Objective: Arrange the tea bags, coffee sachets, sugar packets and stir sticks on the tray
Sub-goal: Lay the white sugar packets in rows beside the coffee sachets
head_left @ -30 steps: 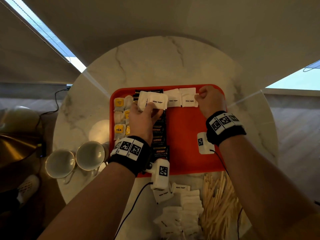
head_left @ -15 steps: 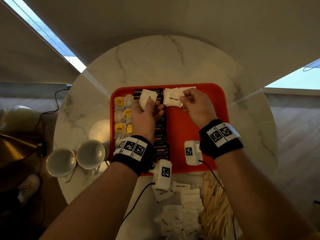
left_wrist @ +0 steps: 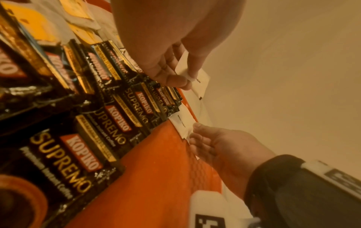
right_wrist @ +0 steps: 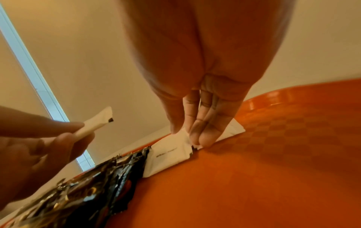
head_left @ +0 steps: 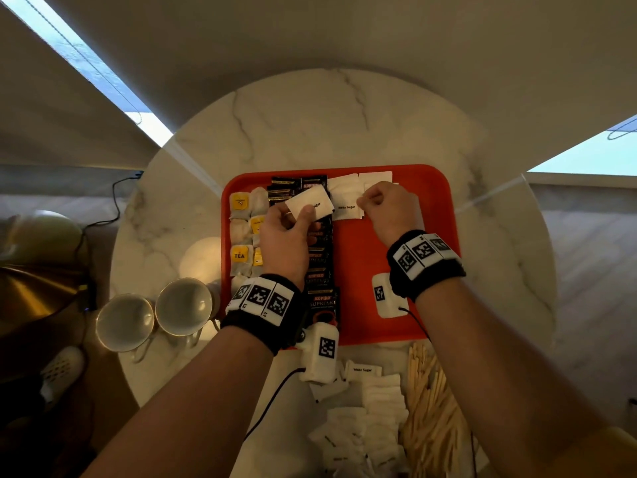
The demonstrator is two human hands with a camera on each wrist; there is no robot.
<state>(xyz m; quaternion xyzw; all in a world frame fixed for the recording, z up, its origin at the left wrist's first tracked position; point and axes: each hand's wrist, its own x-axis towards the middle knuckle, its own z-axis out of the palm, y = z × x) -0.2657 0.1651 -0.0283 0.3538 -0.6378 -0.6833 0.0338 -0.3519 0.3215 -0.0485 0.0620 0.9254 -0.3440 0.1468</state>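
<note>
On the orange tray (head_left: 386,257), tea bags (head_left: 241,232) fill the left column and black coffee sachets (head_left: 319,267) the column beside it. White sugar packets (head_left: 375,177) lie along the back edge. My left hand (head_left: 303,213) pinches a sugar packet (head_left: 310,201) above the sachets, also seen in the left wrist view (left_wrist: 195,75). My right hand (head_left: 362,203) pinches the right edge of another sugar packet (head_left: 346,207) lying on the tray next to the sachets; its fingertips (right_wrist: 197,137) touch that packet (right_wrist: 170,155).
Loose sugar packets (head_left: 372,419) and a heap of wooden stir sticks (head_left: 434,408) lie on the round marble table (head_left: 344,115) in front of the tray. Two cups (head_left: 182,305) lie left of the tray. The tray's right half is bare.
My right hand came left from the tray's back right, took a sugar packet at my left hand and brought it down onto the tray. The left hand stayed over the sachets.
</note>
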